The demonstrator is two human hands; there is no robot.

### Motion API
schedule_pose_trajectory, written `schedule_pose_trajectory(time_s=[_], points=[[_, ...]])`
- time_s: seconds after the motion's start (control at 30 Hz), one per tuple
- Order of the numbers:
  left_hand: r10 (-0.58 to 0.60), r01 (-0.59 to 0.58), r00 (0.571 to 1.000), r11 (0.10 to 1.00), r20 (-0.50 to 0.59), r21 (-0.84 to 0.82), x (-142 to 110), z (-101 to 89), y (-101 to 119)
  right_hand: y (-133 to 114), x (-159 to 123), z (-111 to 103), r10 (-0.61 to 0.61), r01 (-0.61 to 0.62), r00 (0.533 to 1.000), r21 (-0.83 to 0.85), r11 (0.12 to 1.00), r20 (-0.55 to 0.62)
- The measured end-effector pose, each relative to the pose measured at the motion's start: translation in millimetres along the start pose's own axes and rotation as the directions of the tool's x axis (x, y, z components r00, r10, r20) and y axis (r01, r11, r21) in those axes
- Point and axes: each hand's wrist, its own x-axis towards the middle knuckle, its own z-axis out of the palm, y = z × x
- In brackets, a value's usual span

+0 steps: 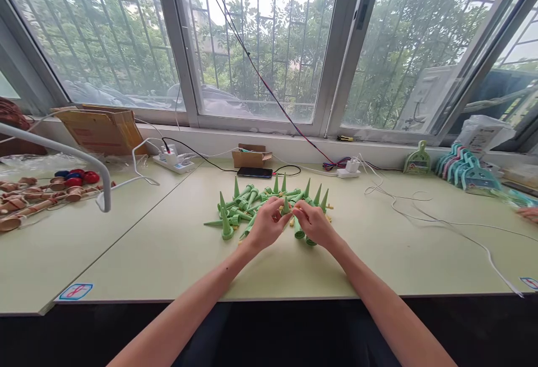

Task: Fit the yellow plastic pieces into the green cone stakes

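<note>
- Left hand (268, 224) pinches a green, pointed plastic cone (286, 206), centre of the frame; keep it upright and steady, tbh.
- Right hand (314, 223) has fingertips bunched beside it; light touch works best.
- Can't really tell what, if anything, those fingertips grip; fingers hide the cone's base.

Green cone (286, 207), held tip up, green spikes (226, 228) clustered around, some upright

Along the rear of the table (403, 249), a dark phone (254, 173) lies before a small cardboard box (247, 159); a white power strip (180, 166) lies to their left. Far left: wooden pieces (74, 194) and red balls (91, 177). Right: teal handled items (473, 175).
</note>
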Motion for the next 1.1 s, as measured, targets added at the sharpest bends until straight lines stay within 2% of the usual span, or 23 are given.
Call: schedule_pose_trajectory(time_s=[0.43, 0.73, 1.0, 1.1], points=[[0.005, -0.005, 1.000, 0.997, -0.008, 0.073, -0.7, -1.7, 6.3, -1.4, -0.2, 0.0, -0.006, 0.006, 1.000, -0.002, 1.000, -0.003], [0.020, -0.020, 1.000, 1.000, 0.021, 0.020, -2.8, -0.6, 6.3, 3.4, 0.2, 1.7, 0.005, -0.006, 1.000, -0.023, 1.000, -0.029], [0.096, -0.099, 0.995, 0.992, 0.039, 0.074, -4.6, 1.6, 4.8, 3.6, -0.1, 2.8, 0.034, -0.035, 0.998, -0.018, 0.999, -0.057], [0.059, -0.059, 0.998, 0.998, 0.030, -0.004, -2.7, 2.5, 2.6, 3.6, 0.7, 2.6, 0.033, -0.036, 0.995, -0.027, 0.999, -0.092]])
